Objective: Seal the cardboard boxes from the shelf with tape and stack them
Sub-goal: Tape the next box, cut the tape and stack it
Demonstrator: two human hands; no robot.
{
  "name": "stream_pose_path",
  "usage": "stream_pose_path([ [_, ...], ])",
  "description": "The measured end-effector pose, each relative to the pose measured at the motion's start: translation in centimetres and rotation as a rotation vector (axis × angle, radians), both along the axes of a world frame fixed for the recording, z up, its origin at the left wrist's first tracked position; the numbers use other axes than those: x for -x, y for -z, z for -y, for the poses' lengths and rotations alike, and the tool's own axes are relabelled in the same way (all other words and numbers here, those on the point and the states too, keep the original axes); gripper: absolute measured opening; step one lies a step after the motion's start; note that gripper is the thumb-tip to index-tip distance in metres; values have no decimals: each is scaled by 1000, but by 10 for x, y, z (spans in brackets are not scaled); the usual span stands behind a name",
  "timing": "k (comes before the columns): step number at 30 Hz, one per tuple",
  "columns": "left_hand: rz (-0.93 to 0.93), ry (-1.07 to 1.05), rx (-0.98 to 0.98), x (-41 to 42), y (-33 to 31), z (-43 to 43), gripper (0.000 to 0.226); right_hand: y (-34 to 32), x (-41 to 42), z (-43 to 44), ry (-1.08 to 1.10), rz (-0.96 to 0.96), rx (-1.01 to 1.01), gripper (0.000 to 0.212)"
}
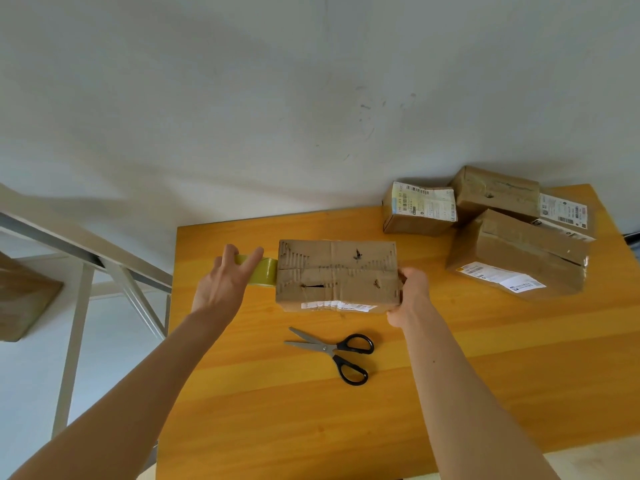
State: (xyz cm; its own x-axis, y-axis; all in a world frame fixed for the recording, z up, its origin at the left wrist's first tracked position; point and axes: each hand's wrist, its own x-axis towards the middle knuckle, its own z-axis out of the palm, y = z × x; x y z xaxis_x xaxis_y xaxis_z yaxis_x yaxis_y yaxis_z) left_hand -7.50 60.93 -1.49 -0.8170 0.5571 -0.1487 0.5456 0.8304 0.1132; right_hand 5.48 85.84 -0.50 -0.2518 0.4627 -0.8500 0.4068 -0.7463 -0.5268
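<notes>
A worn cardboard box (337, 271) lies in the middle of the yellow wooden table (450, 375), its top flaps meeting along a seam. My left hand (225, 280) grips a roll of yellowish tape (265, 271) held against the box's left end. At the box's right end, my right hand (408, 292) grips the corner. Three more cardboard boxes sit at the back right: a small labelled one (420, 209), one behind (498, 192), and a large one (519, 254) in front.
Black-handled scissors (337, 351) lie open on the table just in front of the box. A metal-framed shelf (90, 258) stands to the left, with a cardboard piece (24, 299) on it. A pale wall runs behind the table.
</notes>
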Motion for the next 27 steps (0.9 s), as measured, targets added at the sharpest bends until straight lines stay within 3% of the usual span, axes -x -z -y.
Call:
stream_pose_path([
  [2,3,-7,-13,0,1,1,75,-4,3,-6,-49,46,-64,29],
  [4,2,-9,-24,-1,1,1,74,0,8,-2,-85,85,-296,27],
  [6,10,-16,-27,-1,2,1,73,7,10,4,-130,25,-513,40],
  [9,12,-50,-14,-1,4,2,76,14,10,8,-431,-103,-463,66],
  [12,25,-60,4,-1,4,3,78,15,10,5,-609,-101,-546,67],
  [16,33,-75,19,-3,4,2,80,17,4,12,-922,235,-1146,71],
  [18,31,-77,22,-5,4,1,80,18,5,13,-1079,339,-1328,70],
  [22,27,-77,31,-7,3,1,81,20,19,28,-1312,361,-1472,70],
  [27,19,-81,52,-3,5,1,84,22,38,48,-1358,338,-1494,70],
])
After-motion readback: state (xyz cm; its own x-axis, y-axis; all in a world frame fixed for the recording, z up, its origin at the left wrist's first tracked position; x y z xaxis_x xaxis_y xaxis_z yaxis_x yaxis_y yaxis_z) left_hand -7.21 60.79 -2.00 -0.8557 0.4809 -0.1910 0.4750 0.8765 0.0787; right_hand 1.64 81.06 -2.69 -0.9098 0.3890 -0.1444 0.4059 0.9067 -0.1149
